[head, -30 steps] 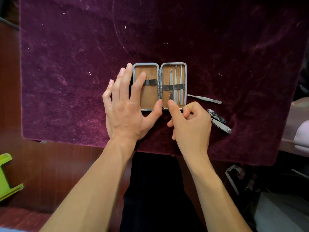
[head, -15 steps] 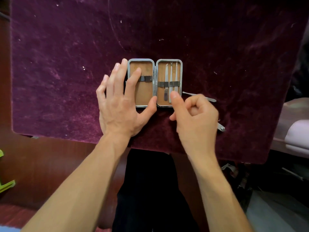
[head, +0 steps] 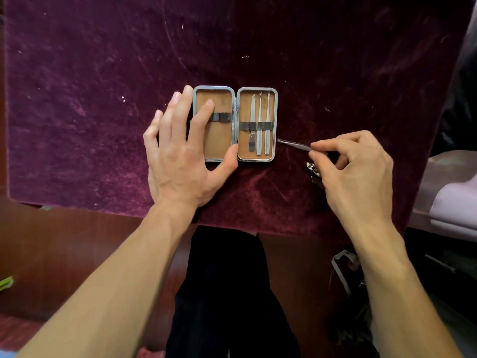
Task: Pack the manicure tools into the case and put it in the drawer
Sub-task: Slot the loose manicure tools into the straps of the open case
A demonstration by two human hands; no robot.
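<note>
A small metal-rimmed manicure case (head: 235, 94) lies open flat on the purple velvet cloth (head: 103, 73). Its right half holds three slim steel tools (head: 260, 125) under an elastic band; the left half has only a band. My left hand (head: 180, 148) rests flat on the case's left half, forefinger inside and thumb at the hinge's near end. To the right, my right hand (head: 353, 171) pinches a thin steel tool (head: 293, 144) between thumb and forefinger. A nail clipper (head: 312, 168) lies under that hand, mostly hidden.
The cloth's front edge runs just below my wrists, with dark wooden table (head: 64, 241) beyond it. A pale pink object (head: 454, 205) sits at the right edge. A strap and dark clutter (head: 343, 275) lie on the floor lower right.
My right hand moved from the case's near right corner out to the right and took hold of the thin steel tool. The left hand stayed on the case.
</note>
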